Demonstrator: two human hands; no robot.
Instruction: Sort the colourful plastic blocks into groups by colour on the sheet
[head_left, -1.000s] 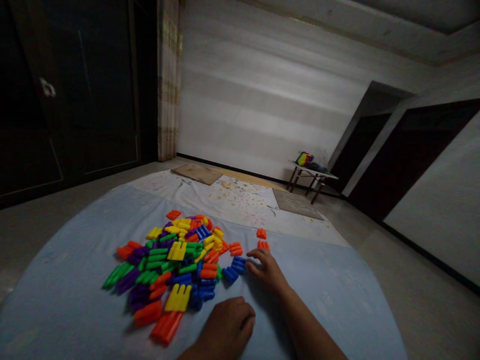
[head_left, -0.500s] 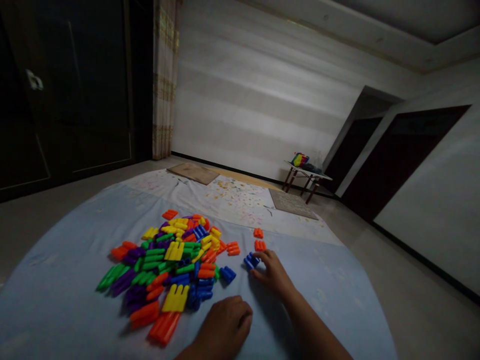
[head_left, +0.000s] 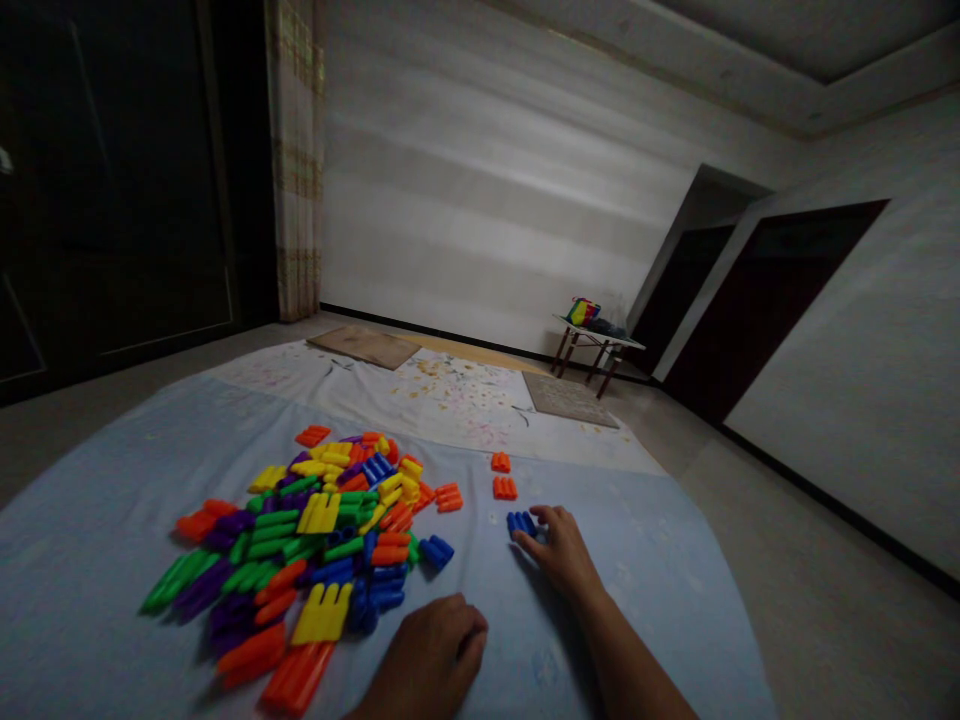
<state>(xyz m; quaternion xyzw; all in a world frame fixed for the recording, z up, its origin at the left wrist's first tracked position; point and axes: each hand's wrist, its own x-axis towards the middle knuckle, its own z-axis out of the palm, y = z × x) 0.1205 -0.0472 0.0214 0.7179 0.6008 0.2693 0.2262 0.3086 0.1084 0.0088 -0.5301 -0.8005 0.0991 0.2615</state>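
At the fingertips of the right hand [head_left: 564,558], pinched between thumb and forefinger, lies a blue block [head_left: 517,524], its row of tubes running leftward from those fingers, two orange blocks [head_left: 505,488] beyond, the left hand [head_left: 439,648] farther back, curled, apparently empty.

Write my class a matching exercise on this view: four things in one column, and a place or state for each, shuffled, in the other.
Column 1
1. right hand
2. left hand
3. block pile
4. side table

Column 2
A. in many colours on light blue cloth
B. near the far wall, bearing a colourful bag
C. at a blue block
D. loosely curled

Pairs: 1-C, 2-D, 3-A, 4-B
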